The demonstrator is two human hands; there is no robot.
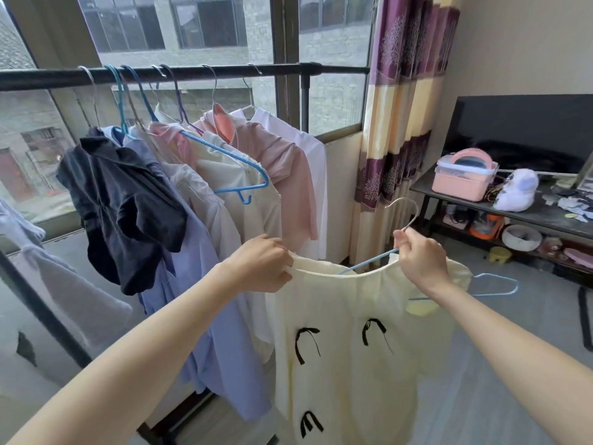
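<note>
my left hand (261,264) pinches the cream top's (353,348) collar; my right hand (420,256) grips the blue hanger's (491,285) neck; no readable writing.

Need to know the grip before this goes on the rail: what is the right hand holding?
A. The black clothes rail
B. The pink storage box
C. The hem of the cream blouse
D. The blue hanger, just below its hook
D: the right hand pinches the blue hanger at the base of its hook, while the left hand grips the neckline of the cream blouse.
</note>
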